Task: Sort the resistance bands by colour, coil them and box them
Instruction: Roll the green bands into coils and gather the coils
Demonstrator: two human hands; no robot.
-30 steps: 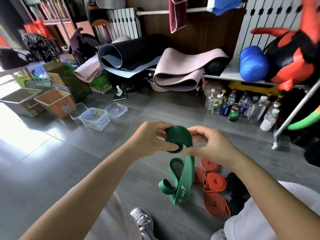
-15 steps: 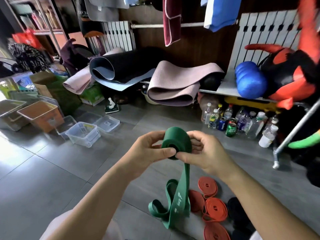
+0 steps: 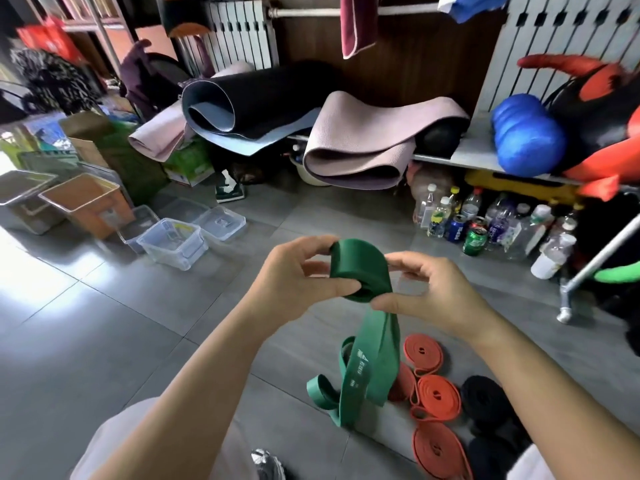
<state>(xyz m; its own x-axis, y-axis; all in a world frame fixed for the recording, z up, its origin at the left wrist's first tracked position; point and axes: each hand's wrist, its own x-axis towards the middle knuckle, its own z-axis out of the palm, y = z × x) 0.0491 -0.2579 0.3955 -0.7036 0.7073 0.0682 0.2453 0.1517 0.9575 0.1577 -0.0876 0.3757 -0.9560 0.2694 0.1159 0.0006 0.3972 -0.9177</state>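
Green band half coiled
Both hands, left hand (image 3: 294,282) and right hand (image 3: 429,292), pinch the wide green band (image 3: 360,271); its loose tail hangs to the floor.

Shows grey floor tiles (image 3: 104,341) with bright glare at left, white radiators (image 3: 242,32) against a dark wooden wall (image 3: 415,64), rolled mats (image 3: 363,147) on a shelf (image 3: 478,157).

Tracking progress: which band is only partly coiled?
The green band, gripped by the left hand and right hand, tail hanging loose; the orange bands lie coiled on the floor.
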